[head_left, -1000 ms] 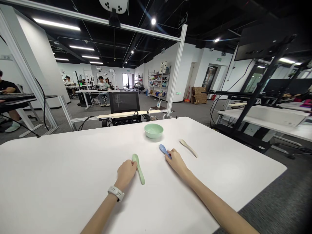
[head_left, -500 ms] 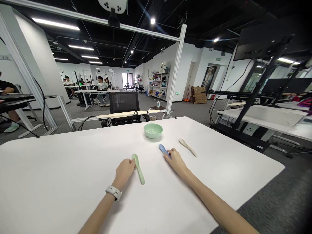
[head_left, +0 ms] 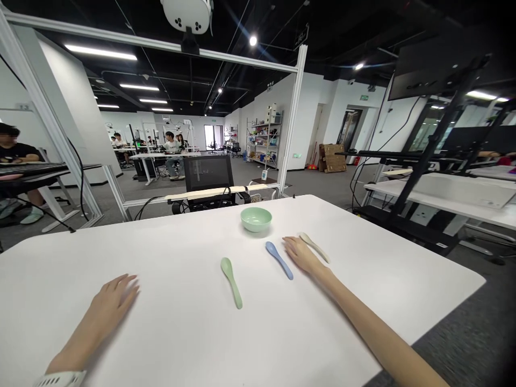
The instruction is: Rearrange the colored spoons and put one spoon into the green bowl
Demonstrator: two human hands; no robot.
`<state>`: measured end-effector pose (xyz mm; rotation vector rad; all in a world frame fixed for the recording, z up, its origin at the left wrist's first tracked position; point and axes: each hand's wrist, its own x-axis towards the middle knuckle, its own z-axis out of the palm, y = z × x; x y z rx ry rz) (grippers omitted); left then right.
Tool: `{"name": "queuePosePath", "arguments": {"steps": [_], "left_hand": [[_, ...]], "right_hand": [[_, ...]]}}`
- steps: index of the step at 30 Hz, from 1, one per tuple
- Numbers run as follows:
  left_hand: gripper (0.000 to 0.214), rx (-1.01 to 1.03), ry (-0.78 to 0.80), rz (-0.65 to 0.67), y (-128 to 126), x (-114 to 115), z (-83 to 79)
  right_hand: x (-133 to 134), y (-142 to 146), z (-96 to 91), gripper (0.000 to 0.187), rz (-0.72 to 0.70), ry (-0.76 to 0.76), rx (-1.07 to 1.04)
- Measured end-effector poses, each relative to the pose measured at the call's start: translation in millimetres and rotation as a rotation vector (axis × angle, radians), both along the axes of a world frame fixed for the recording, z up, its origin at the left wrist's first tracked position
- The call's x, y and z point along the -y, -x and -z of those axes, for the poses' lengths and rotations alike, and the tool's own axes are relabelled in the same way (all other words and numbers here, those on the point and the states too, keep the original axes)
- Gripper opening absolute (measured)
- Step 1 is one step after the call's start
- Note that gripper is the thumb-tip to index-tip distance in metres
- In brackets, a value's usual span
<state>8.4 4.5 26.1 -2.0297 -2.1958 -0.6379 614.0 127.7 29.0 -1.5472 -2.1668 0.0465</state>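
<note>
A green spoon (head_left: pixel 232 282) and a blue spoon (head_left: pixel 279 260) lie apart on the white table (head_left: pixel 169 322). Just right of the blue one rests a cream spoon (head_left: pixel 314 248), partly behind my right hand (head_left: pixel 301 255). That hand is open, fingers stretched forward between the blue and cream spoons, holding nothing; whether it touches the cream spoon I cannot tell. Well to the left of the green spoon, my left hand (head_left: pixel 108 303) is open and empty, its fingers apart. A green bowl (head_left: pixel 256 220) stands upright beyond the spoons.
An aluminium frame (head_left: pixel 296 102) rises behind the table's far edge, with a black mesh chair (head_left: pixel 208 173) beyond it. On the right is a black stand (head_left: pixel 419 145) with a screen. Several people sit at desks farther back.
My left hand has left the green spoon and moved far left. My right hand has let go of the blue spoon and shifted right toward the cream one. The view has shifted slightly.
</note>
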Motion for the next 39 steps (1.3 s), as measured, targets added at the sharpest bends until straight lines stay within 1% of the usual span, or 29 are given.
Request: {"name": "queuePosePath", "arguments": {"steps": [2,4,7,11,17,25,29,31,35,37,39], "left_hand": [[0.065,-0.047,-0.011,-0.024,29.9,1.0,22.5],[0.068,-0.048,-0.007,-0.032,46.5,0.8,39.9],[0.07,-0.051,-0.008,-0.03,52.4,-1.5,56.0],[0.07,-0.087,-0.029,-0.038,48.9,-4.6,65.7],[0.068,-0.124,-0.035,-0.045,48.7,-2.3,67.3],[0.066,-0.136,-0.045,-0.052,42.4,0.3,59.3],[0.066,-0.144,-0.043,-0.056,39.4,1.5,54.7],[0.064,-0.142,-0.047,-0.062,38.0,2.3,53.0],[0.066,-0.128,-0.037,-0.063,36.6,3.2,52.6],[0.067,-0.123,-0.031,-0.06,37.0,3.1,53.5],[0.066,-0.12,-0.033,-0.06,37.8,2.5,54.3]], "right_hand": [[-2.8,-2.2,7.7,0.046,-0.027,0.013,-0.009],[-3.6,-2.8,12.9,0.047,-0.049,0.025,-0.012],[-2.7,-2.6,15.2,0.048,-0.054,0.034,-0.025],[-0.9,-2.1,14.2,0.048,-0.041,0.035,-0.054],[0.3,-1.9,13.1,0.048,-0.035,0.042,-0.061],[1.6,0.7,13.1,0.047,-0.03,0.043,-0.058],[2.2,-0.5,8.7,0.044,-0.019,0.033,-0.06],[1.1,-6.4,3.9,0.042,0.042,0.002,-0.059],[-1.7,-29.8,-5.2,0.04,0.278,-0.085,-0.006],[-1.9,-42.6,-5.7,0.035,0.394,-0.08,0.054],[-1.4,-52.8,-3.1,0.029,0.482,-0.043,0.116]]}}
